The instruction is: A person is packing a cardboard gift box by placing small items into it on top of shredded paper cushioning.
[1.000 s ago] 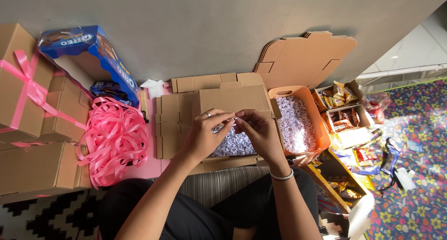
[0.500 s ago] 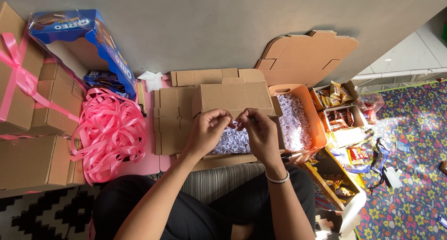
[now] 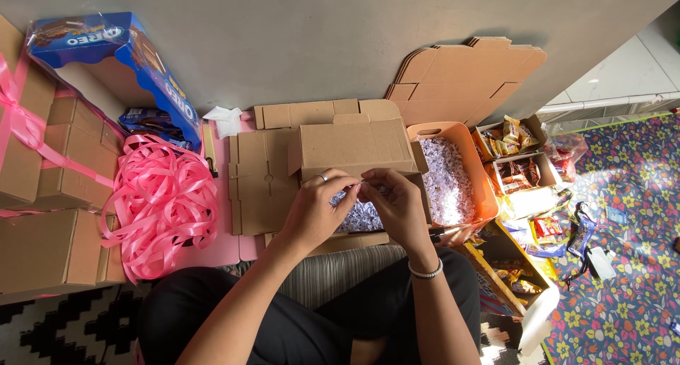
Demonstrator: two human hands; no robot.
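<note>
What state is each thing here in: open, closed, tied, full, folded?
Cardboard box under the hands: open, lid up, shredded paper inside.
Left hand: pinching something small over the box.
Right hand: fingertips meeting the left hand's.
Orange basket: filled with shredded paper.
Flat cardboard blanks: unfolded, leaning on the wall.
Pink ribbon: loose, tangled heap.
Blue biscuit carton: open, cut away in front.
Box at far left: closed, tied with pink ribbon.

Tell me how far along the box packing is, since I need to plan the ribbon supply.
Done: closed cardboard boxes are stacked at the left, one tied with pink ribbon. In hand: the left hand and right hand meet over the open box, which holds shredded paper. Left: flat box blanks lean on the wall, loose ribbon lies unused, and snack packets sit unpacked.
</note>
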